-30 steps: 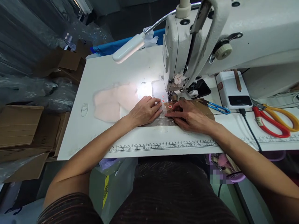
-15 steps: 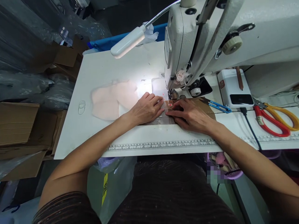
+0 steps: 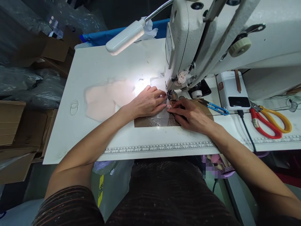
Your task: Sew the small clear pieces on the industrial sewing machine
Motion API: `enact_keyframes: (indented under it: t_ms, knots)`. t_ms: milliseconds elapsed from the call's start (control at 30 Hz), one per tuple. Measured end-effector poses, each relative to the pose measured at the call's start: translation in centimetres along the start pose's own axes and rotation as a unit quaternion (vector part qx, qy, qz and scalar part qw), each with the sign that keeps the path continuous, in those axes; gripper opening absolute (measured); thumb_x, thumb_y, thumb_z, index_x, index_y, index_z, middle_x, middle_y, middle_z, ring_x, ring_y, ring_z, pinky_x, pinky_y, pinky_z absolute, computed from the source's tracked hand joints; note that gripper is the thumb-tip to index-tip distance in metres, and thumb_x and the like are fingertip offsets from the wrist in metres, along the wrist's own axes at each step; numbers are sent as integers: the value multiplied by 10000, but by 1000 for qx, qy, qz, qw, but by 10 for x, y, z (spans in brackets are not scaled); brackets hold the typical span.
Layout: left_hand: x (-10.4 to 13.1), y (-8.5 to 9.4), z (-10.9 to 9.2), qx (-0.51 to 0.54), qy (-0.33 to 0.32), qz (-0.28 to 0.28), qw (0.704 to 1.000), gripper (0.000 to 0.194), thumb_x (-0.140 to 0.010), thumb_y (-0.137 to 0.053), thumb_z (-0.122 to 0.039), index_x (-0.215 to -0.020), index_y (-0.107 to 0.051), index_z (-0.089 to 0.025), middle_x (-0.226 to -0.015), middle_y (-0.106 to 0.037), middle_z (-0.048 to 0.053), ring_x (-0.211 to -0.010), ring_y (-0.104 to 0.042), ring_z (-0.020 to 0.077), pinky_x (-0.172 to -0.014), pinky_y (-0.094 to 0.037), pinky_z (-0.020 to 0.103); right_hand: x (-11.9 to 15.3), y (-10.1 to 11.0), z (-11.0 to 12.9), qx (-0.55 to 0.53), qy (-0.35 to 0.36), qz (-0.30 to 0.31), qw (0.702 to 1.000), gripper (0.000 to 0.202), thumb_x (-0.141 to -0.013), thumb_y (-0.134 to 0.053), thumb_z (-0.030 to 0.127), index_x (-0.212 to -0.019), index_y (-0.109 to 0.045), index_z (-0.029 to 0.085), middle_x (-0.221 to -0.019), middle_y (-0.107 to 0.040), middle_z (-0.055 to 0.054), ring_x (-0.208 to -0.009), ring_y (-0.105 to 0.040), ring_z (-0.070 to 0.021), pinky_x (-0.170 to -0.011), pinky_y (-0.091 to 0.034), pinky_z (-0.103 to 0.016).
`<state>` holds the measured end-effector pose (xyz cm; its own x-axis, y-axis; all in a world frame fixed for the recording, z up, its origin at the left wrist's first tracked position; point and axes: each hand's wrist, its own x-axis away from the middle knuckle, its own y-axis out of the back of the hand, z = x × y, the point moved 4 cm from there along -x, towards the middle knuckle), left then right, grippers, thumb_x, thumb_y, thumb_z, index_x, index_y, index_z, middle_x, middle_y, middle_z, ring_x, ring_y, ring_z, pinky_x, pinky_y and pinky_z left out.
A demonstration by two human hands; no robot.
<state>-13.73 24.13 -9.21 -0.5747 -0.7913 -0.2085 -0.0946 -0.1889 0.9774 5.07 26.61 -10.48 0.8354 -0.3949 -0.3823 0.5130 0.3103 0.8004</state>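
Observation:
Under the needle area of a white sewing machine [image 3: 178,40] lies a thin sheer fabric [image 3: 162,117] over a flat brown sheet [image 3: 145,122]. My left hand [image 3: 149,102] rests flat on the fabric left of the presser foot [image 3: 171,95], fingers stretched out. Just in front of the foot, my right hand [image 3: 190,116] has its thumb and fingers drawn together at the fabric. By its fingertips is a small white and red label [image 3: 168,106]. What lies beneath my palms is hidden.
A lit lamp [image 3: 125,37] hangs over the white table [image 3: 94,66]. Pale pink fabric [image 3: 101,100] lies left of my hands. To the right are blue thread snips [image 3: 217,108], a white power bank [image 3: 232,89] and red and yellow scissors [image 3: 268,122]. A ruler strip [image 3: 160,149] runs along the front edge.
The whole view has shifted slightly. My left hand sits a little farther from the front edge, so more of the brown sheet shows. Both hands stay beside the presser foot.

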Motion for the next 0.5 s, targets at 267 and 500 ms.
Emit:
enact_keyframes:
  t_ms: [267,500]
  knots:
    - [0,2,-3,-21,-9,12,1000,403,-1015,-428,-409,-1201,-646,-126,-1263,-652,134,-937,-553,265,-797,-379,416,-1,0,1,-3,-14,4,1000,328,-946,-521,167,-1205,-707,244,-1086,-600,-118,-1032,-594,-270,-933,-535,-456]
    - [0,1,-5,-9,-14,3,1000,382,-1005,-442,-415,-1182,-650,-148,-1166,-669,136,-901,-546,263,-784,-379,436,-1,0,1,-5,-15,-3,1000,328,-948,-517,174,-1199,-708,265,-1071,-612,-108,-1030,-594,-272,-940,-533,-497]
